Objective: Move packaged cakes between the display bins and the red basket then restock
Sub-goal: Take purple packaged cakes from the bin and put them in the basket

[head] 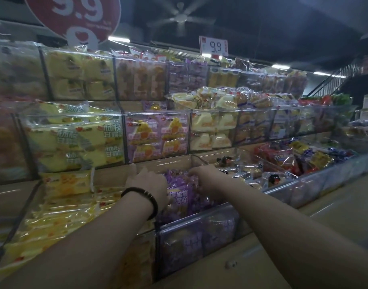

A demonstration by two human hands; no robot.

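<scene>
Both hands are down in the clear bin [199, 232] of purple packs [185, 197], bottom row of the display, just behind its front wall. The left hand [147, 184], dark bracelet [143, 200] on the wrist, sits at the bin's left edge with fingers reaching toward the back wall; whether it grips anything, I can't tell. The right hand [202, 174] is curled over the packs near the bin's back right corner, fingertips buried in the wrapping, so its hold is unclear too. Purple packs fill the bin up to its rim. To the left, touching the divider, lies the bin of yellow packs [60, 207], heaped high. To the right, a bin of black-and-white packs [247, 174] crowds the other divider. Above, the next tier's front edge overhangs close to the fingers, leaving a narrow gap. The wooden ledge [252, 257] in front lies open.
</scene>
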